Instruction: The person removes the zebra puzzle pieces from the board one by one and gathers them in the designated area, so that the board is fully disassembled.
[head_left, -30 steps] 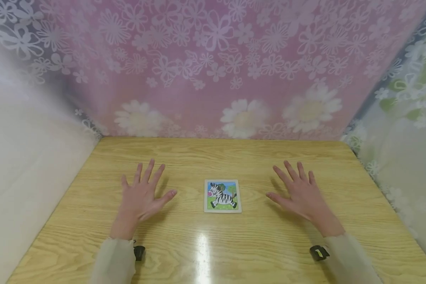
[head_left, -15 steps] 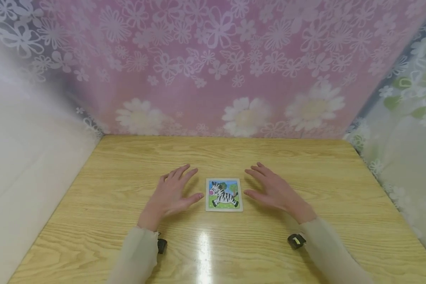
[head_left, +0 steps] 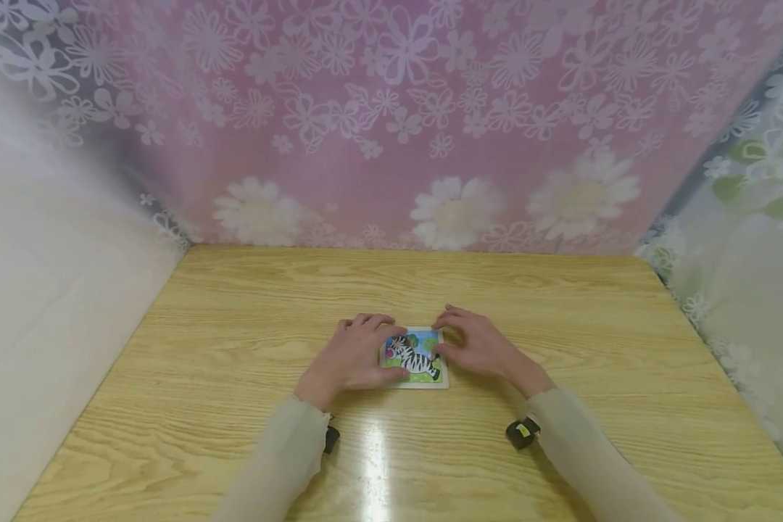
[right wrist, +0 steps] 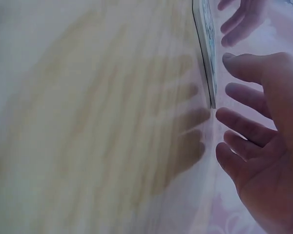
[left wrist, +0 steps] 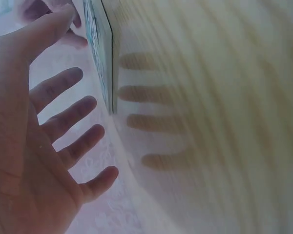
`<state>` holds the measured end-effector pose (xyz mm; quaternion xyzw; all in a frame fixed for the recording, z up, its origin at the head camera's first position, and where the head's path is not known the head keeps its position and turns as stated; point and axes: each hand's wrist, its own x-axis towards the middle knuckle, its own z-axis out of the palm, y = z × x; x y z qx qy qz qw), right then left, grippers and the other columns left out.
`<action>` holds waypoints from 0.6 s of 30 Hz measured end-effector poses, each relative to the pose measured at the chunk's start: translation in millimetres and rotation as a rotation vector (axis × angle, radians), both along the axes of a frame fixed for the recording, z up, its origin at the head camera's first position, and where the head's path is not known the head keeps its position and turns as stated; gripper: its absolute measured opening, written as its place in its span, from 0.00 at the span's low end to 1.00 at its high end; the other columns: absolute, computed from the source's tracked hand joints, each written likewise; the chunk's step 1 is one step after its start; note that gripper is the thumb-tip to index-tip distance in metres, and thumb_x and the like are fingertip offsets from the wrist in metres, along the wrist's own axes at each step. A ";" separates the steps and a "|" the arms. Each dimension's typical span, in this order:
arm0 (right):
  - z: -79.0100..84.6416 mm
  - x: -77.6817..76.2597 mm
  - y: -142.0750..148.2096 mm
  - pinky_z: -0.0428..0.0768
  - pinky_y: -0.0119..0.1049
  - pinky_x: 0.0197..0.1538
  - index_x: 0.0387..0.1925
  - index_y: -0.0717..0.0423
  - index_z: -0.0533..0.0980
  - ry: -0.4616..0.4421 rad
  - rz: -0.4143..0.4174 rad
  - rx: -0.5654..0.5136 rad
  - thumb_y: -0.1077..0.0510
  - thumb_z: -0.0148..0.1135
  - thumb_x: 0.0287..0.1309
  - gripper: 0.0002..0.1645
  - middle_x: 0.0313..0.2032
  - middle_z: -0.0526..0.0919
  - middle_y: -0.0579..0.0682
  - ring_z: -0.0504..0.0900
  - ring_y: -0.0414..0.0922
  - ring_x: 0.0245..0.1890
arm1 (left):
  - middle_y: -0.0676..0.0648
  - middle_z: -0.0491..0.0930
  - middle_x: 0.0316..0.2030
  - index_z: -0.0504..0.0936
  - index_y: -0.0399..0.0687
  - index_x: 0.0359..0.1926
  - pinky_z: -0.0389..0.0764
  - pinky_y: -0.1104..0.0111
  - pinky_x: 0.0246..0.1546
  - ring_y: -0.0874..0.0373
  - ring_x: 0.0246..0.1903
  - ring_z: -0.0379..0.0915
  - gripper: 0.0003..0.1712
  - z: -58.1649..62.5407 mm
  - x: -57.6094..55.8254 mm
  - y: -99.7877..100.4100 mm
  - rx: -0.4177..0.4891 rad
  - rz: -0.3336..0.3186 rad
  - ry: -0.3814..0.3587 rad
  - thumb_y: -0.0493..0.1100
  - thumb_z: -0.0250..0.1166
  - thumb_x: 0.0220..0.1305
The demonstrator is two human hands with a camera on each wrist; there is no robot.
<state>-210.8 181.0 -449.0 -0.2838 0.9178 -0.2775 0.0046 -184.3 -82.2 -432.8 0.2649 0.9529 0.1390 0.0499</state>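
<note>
A small square picture board (head_left: 420,360) with a zebra on it and a pale rim lies flat on the wooden table. Over its left side is my left hand (head_left: 352,357), fingers spread and thumb overlapping the lower part of the picture. In the left wrist view that thumb (left wrist: 51,31) hovers at the board's face, and the loosely bent fingers stay off the table. My right hand (head_left: 479,346) sits at the board's right edge, thumb and fingers relaxed and apart. The right wrist view has its fingertips just beside the board (right wrist: 208,53), with nothing between them.
The wood-grain table (head_left: 235,290) stretches to a pink flowered curtain (head_left: 339,196) at the back. A pale sheet (head_left: 52,290) closes the left side, and a flowered sheet (head_left: 744,290) the right. Black wrist devices (head_left: 520,433) are worn near both cuffs.
Both hands have come inward from the two sides to the board, fingers going from widely spread to softly bent. The board stays where it was on the table.
</note>
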 end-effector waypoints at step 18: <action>-3.6 -13.3 -0.3 0.72 0.58 0.67 0.41 0.54 0.81 -0.094 -0.016 -0.029 0.52 0.75 0.56 0.15 0.56 0.79 0.56 0.77 0.59 0.60 | 0.53 0.70 0.70 0.76 0.70 0.67 0.68 0.42 0.62 0.47 0.69 0.65 0.38 -7.5 -8.8 12.5 -0.014 0.001 -0.053 0.72 0.69 0.57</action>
